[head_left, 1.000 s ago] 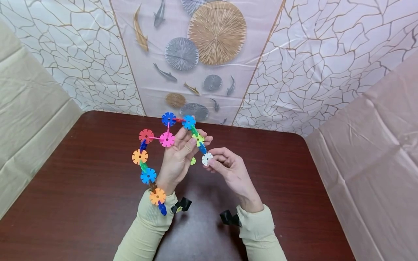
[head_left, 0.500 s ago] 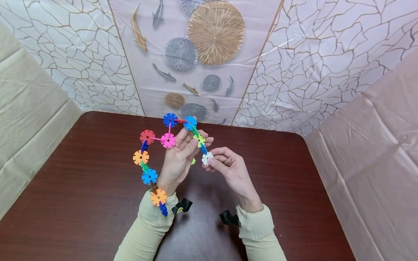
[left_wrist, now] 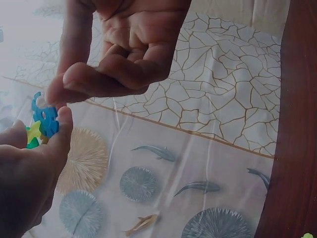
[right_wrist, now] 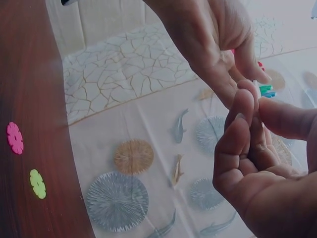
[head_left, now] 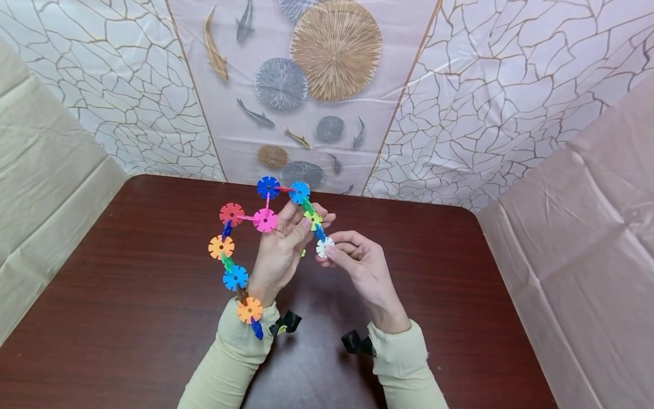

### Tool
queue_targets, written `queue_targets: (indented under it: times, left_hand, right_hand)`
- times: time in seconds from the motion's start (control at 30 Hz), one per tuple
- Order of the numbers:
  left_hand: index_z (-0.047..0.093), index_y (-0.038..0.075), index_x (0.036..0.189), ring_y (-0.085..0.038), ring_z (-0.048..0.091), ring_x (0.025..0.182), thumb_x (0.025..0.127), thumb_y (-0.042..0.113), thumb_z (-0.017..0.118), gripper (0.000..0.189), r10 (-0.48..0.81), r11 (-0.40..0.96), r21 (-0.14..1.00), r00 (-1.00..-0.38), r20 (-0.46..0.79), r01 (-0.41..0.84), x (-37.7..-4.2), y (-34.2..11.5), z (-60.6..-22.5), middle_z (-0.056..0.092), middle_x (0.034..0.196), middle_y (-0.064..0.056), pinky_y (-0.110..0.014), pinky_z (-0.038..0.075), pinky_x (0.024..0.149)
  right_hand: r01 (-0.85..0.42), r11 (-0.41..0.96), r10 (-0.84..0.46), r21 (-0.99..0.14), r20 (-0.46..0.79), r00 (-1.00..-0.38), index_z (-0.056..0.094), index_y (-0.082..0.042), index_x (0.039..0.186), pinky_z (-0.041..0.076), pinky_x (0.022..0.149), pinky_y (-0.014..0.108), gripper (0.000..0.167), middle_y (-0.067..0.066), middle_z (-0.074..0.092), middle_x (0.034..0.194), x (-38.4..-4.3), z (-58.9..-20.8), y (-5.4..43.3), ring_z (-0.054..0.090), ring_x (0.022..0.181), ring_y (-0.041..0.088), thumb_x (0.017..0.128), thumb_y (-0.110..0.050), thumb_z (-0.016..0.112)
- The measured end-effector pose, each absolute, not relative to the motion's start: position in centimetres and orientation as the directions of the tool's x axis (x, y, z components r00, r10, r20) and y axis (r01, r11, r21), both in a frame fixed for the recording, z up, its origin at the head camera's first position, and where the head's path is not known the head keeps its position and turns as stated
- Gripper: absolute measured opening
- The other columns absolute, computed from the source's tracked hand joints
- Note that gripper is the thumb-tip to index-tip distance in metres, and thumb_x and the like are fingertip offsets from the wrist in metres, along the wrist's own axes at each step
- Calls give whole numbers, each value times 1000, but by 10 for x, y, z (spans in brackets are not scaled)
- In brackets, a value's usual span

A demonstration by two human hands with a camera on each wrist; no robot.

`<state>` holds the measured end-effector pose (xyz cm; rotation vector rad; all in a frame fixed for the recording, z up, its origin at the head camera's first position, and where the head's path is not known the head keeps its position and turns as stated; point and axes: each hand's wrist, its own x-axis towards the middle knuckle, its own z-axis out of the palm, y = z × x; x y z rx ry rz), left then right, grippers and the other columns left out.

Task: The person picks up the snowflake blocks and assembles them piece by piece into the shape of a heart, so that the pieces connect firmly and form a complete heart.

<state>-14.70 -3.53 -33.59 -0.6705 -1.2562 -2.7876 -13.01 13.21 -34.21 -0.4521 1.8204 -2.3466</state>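
Multicoloured disc chain (head_left: 217, 247), right grip (head_left: 363, 267) pinching white disc (head_left: 321, 247), left grip (head_left: 278, 250) pinching lime disc (head_left: 315, 219)

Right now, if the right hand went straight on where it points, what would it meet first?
Likely the left hand, just beyond the white disc the right hand pinches; exact depth between them is hard to judge.
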Motion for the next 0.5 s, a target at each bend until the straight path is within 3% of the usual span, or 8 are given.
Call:
queue_targets:
  times: [0.5]
  left_hand:
    - [55, 7, 132, -30, 62, 114, 99, -4, 45, 36, 172, -691, 702, -904, 390, 172, -146, -36, -335, 64, 115, -12, -41, 39, 106]
  right_hand:
    - [-73, -298, -253, -952, 152, -955, 59, 11, 109, 59, 74, 35, 23, 10, 73, 84, -127, -342, 129, 72, 76, 24, 89, 2, 66]
